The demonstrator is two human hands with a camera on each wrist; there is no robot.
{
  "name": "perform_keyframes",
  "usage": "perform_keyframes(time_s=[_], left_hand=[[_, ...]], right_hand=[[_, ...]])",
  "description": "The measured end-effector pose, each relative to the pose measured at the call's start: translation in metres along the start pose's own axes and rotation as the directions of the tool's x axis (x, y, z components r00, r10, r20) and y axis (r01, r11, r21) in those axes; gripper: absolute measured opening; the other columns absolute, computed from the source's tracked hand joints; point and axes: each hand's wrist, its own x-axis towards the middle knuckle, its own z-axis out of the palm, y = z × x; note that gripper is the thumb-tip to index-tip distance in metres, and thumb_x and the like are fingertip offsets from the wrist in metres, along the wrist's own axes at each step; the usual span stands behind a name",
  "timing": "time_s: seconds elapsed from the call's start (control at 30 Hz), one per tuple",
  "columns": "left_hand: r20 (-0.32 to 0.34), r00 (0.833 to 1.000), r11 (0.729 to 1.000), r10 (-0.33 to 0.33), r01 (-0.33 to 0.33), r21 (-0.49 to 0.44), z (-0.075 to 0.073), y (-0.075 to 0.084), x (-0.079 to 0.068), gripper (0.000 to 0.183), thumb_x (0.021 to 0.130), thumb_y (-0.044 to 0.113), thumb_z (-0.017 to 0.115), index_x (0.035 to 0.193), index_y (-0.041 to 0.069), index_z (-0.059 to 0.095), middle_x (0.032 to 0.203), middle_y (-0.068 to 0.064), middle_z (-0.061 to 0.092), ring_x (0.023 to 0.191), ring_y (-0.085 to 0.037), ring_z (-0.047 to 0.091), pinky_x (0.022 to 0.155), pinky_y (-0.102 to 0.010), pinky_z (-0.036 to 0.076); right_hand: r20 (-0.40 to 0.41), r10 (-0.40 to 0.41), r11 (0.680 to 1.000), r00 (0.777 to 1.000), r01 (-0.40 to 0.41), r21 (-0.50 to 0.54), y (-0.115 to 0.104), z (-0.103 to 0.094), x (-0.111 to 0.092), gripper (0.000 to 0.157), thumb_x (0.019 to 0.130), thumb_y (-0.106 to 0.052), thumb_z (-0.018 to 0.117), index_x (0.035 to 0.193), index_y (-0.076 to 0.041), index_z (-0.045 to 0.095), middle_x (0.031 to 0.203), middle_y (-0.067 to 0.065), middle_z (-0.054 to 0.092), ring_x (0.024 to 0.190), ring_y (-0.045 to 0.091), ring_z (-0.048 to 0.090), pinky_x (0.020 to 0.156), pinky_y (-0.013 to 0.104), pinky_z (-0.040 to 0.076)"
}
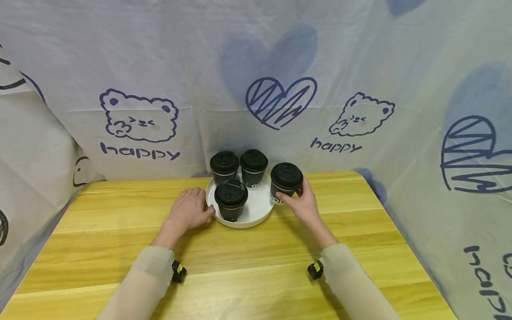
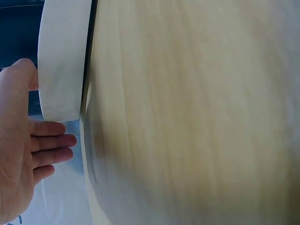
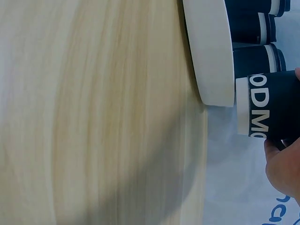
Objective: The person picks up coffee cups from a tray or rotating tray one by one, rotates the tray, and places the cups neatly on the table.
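Observation:
A round white tray (image 1: pixel 256 212) holds three black lidded paper cups: a front cup (image 1: pixel 231 208), a back left cup (image 1: pixel 224 165) and a back right cup (image 1: pixel 254 165). My right hand (image 1: pixel 306 205) grips a fourth black paper cup (image 1: pixel 286 180) round its side, thumb in front. This cup is upright at the tray's right edge, and the right wrist view shows its white base (image 3: pixel 242 107) raised off the table, about level with the rim. At the tray's left side my left hand (image 1: pixel 190 208) touches the rim with its thumb, fingers extended.
The wooden table (image 1: pixel 248 271) carries the tray near its back edge. Behind it hangs a pale printed cloth (image 1: pixel 192 66), close to the back cups. More cloth hangs at both sides. Each wrist wears a small black camera (image 1: pixel 178 271).

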Motion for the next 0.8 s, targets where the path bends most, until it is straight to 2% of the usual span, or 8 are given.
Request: perform_keyframes(time_s=[0.47,0.8], left_hand=[[0.0,1.0,1.0,-0.006,0.006,-0.01,0.0,0.0,-0.001,0.059,0.097,0.044,0.054,0.124,-0.009,0.059,0.122,-0.025,0.06,0.122,-0.044,0.055,0.116,-0.055,0.038],[-0.009,1.0,1.0,-0.007,0.007,-0.013,0.001,0.001,0.0,0.058,0.096,0.044,0.054,0.121,-0.008,0.06,0.12,-0.024,0.061,0.12,-0.042,0.056,0.115,-0.054,0.04]], right_hand=[[0.004,-0.023,1.0,1.0,0.023,-0.011,0.006,-0.011,-0.001,0.082,0.086,-0.012,0.084,0.155,-0.006,0.039,0.154,0.018,0.047,0.145,0.037,0.043,0.123,0.047,0.033],[-0.016,0.006,1.0,1.0,-0.006,-0.025,0.011,-0.019,0.002,0.079,0.087,-0.016,0.084,0.153,-0.008,0.041,0.153,0.015,0.048,0.145,0.035,0.043,0.123,0.044,0.034]])
